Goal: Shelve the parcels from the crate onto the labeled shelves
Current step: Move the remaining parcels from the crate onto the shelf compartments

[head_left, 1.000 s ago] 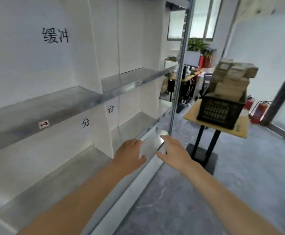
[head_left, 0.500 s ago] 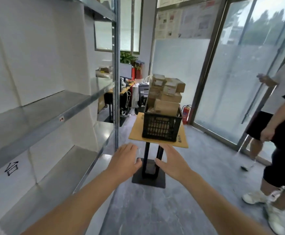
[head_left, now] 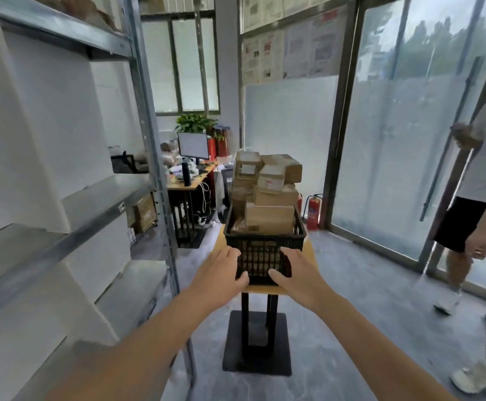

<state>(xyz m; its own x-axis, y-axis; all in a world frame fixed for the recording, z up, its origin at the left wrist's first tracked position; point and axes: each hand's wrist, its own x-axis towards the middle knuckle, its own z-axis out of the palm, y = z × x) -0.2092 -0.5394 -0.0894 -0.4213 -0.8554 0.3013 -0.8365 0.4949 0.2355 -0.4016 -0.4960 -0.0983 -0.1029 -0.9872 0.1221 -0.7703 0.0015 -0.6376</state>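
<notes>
A black plastic crate (head_left: pixel 264 241) stands straight ahead on a small wooden-topped stand (head_left: pixel 311 247), heaped with several brown cardboard parcels (head_left: pixel 267 192). Both my arms are stretched toward it. My left hand (head_left: pixel 221 270) and my right hand (head_left: pixel 296 270) are open with fingers spread, palms down, in front of the crate's near wall and holding nothing. Whether they touch the crate I cannot tell. The metal shelving (head_left: pixel 71 241) runs along my left, with a small label (head_left: pixel 121 207) on a shelf edge.
Its black base plate (head_left: pixel 257 342) sits on the grey floor. A person in a white shirt and black shorts (head_left: pixel 479 198) stands at the right by the glass doors. A cluttered desk with a monitor (head_left: pixel 192 146) and fire extinguishers (head_left: pixel 312 212) lie beyond.
My view has swung right from the shelves to face the crate, which now sits centred and closer. Both open hands have risen in front of its near wall.
</notes>
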